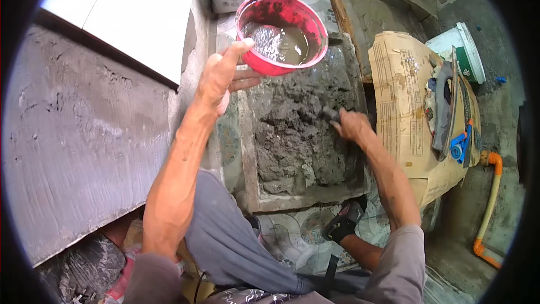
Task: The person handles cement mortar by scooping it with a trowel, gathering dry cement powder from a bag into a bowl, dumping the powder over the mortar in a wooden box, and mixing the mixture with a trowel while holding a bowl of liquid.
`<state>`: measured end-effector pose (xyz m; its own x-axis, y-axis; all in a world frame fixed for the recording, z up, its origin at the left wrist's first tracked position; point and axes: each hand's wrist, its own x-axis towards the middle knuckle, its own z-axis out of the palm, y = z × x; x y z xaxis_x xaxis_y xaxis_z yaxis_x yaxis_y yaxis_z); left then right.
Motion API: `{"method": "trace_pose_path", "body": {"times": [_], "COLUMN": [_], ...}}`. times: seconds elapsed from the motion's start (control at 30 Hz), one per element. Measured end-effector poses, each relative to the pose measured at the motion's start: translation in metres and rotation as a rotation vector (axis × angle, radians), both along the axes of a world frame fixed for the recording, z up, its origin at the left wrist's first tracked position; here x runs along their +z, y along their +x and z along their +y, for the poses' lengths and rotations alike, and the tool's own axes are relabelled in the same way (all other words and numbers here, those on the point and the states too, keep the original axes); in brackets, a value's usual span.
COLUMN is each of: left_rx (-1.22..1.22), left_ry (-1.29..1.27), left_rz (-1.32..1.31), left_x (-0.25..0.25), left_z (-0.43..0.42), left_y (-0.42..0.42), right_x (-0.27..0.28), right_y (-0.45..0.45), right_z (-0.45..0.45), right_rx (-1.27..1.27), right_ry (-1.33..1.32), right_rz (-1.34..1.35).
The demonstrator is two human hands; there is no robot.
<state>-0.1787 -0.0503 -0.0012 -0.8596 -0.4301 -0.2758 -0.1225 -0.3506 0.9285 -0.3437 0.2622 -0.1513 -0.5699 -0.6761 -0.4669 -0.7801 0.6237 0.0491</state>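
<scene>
My left hand is closed on the near left side of a red plastic tub, thumb at the rim and fingers beneath. Murky grey water lies in the tub, which is held above the far part of a shallow mixing tray. Wet grey mortar fills much of the tray in rough lumps. At the mortar's right side, my right hand is closed around the dark handle of a tool. The tool's working end is blurred against the mortar, so its kind cannot be made out.
Cardboard on the right carries a long grey float and a blue-handled tool. Behind it stand a white bucket and a wooden-edged trough. A mortar-coated slab lies left; an orange-jointed pipe rises right.
</scene>
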Motion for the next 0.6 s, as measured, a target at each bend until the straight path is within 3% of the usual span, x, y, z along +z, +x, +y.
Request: {"method": "trace_pose_path", "body": {"times": [0.07,0.13,0.23,0.27,0.33,0.4,0.53,0.6], "left_rx": [-0.018,-0.007,0.008,0.01,0.017,0.02,0.016,0.033], "left_ry": [-0.018,-0.006,-0.003,0.006,0.015,0.028,0.014,0.009], "left_rz": [-0.006,0.027,0.098,0.111,0.096,0.078,0.054,0.052], "left_x": [0.004,0.01,0.018,0.016,0.013,0.008,0.006,0.006], "left_z": [-0.001,0.001,-0.003,-0.003,-0.006,-0.008,-0.012,-0.014], "left_y": [0.003,0.006,0.007,0.008,0.005,0.001,-0.002,0.001], "right_x": [-0.033,0.057,0.021,0.034,0.026,0.004,-0.016,-0.029], "right_y": [-0.014,0.013,0.065,0.086,0.122,0.134,0.074,0.053], "right_z": [0.009,-0.036,-0.024,-0.023,-0.001,0.014,0.016,0.005], "right_rx": [-0.173,-0.733,-1.171,-1.249,-1.055,-0.419,-0.187,-0.158], "right_ry": [-0.115,-0.058,-0.4,-0.469,-0.359,-0.271,-0.138,-0.239], "right_rz": [-0.142,-0.63,-0.923,-1.016,-0.997,-0.231,-0.116,0.012]}}
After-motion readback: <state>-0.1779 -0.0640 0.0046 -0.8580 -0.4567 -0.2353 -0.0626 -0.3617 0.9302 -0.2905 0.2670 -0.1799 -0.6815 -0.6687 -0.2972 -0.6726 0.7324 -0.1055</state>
